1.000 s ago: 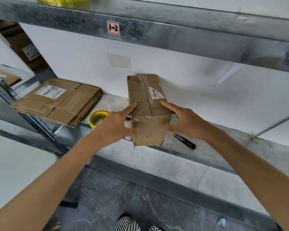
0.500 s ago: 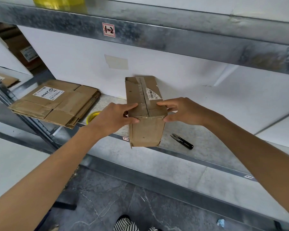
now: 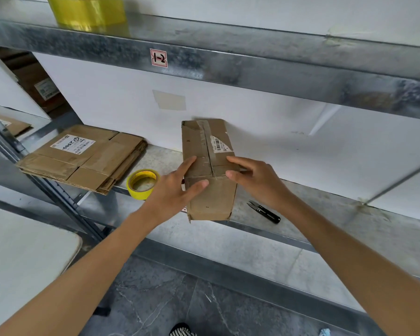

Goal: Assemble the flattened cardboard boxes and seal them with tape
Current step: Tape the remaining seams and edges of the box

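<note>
A small assembled cardboard box (image 3: pixel 205 138) stands on the metal shelf (image 3: pixel 325 214), its top flaps closed and a tape strip running along the seam. My left hand (image 3: pixel 172 190) rests at the box's near left corner, forefinger straight on the top and thumb pressed across the front face. My right hand (image 3: pixel 257 183) lies on the near right of the top, fingers straight, thumb on the front edge. A yellow tape roll (image 3: pixel 143 183) lies left of the box. A stack of flattened cardboard boxes (image 3: pixel 87 158) sits further left.
Black thread snips (image 3: pixel 264 210) lie on the shelf right of the box. A large yellow film roll (image 3: pixel 87 10) stands on the upper shelf. A white tabletop (image 3: pixel 22 251) is at the lower left. A slanted steel post (image 3: pixel 46 185) crosses under the flattened stack.
Both hands moved from the box's front sides up onto its near top edge and now press there. The box stayed in place.
</note>
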